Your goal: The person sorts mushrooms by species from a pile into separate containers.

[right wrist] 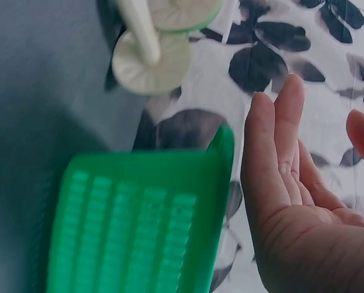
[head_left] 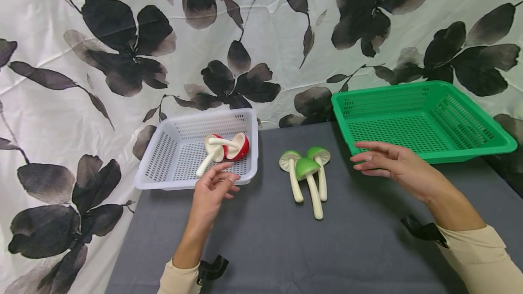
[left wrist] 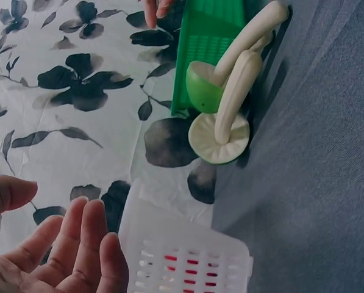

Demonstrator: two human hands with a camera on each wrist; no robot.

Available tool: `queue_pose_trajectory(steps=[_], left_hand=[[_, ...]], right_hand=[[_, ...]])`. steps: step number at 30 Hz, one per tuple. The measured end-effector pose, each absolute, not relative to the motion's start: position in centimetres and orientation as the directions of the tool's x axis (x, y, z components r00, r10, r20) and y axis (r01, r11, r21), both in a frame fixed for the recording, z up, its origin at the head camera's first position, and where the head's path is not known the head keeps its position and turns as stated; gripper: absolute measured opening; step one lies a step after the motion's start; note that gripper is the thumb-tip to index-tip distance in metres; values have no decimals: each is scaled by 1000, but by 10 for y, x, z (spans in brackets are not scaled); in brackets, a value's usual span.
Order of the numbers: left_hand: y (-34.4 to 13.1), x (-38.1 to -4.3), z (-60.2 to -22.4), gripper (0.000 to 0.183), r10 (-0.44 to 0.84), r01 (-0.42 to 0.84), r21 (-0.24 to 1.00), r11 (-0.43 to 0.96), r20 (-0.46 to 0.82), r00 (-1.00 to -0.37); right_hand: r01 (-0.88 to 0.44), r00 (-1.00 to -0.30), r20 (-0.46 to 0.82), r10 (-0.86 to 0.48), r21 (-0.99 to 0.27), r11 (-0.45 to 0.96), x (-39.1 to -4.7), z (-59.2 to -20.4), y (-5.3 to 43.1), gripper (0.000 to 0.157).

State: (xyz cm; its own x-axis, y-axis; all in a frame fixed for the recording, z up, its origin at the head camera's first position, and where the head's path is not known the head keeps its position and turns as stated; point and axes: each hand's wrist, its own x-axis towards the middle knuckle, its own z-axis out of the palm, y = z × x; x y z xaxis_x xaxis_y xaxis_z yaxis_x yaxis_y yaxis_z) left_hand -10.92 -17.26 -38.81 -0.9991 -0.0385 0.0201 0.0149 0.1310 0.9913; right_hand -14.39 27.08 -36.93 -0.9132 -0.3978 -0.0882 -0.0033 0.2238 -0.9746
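Two red-capped toy mushrooms [head_left: 238,147] with white stems lie in the white basket [head_left: 163,153] at the left. My left hand [head_left: 213,190] hovers at that basket's front edge, fingers relaxed and holding nothing. Three green-capped toy mushrooms [head_left: 308,168] lie bunched together on the grey cloth, stems pointing toward me; the left wrist view shows a pale stem [left wrist: 233,97] and cap close up. Over the front left corner of the green basket [head_left: 461,154] my right hand [head_left: 398,167] is held in the air, its fingers loosely extended with nothing between them.
A grey cloth [head_left: 269,248] covers the table. Behind it hangs a white curtain [head_left: 286,62] printed with dark flowers. The baskets stand apart at the back left and back right, with the green mushrooms between them. Each wrist carries a black strap [head_left: 422,229].
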Motion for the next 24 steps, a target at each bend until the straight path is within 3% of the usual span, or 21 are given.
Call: queue_pose_trajectory(steps=[9,18,24], left_hand=[[-158,-111,-396,33,177,46,989,138,21,-984],[-144,-114,-406,34,267,82,991,103,52,-962],[-137,-115,-414,35,305,104,989,106,67,-950]], right_hand=[[21,-948,-83,-308,-979,201,-132,-382,314,45],[19,-977,-23,-211,-1000,21,-122,-398,346,45],[-33,-997,23,-72,-990,135,-117,-406,362,50]])
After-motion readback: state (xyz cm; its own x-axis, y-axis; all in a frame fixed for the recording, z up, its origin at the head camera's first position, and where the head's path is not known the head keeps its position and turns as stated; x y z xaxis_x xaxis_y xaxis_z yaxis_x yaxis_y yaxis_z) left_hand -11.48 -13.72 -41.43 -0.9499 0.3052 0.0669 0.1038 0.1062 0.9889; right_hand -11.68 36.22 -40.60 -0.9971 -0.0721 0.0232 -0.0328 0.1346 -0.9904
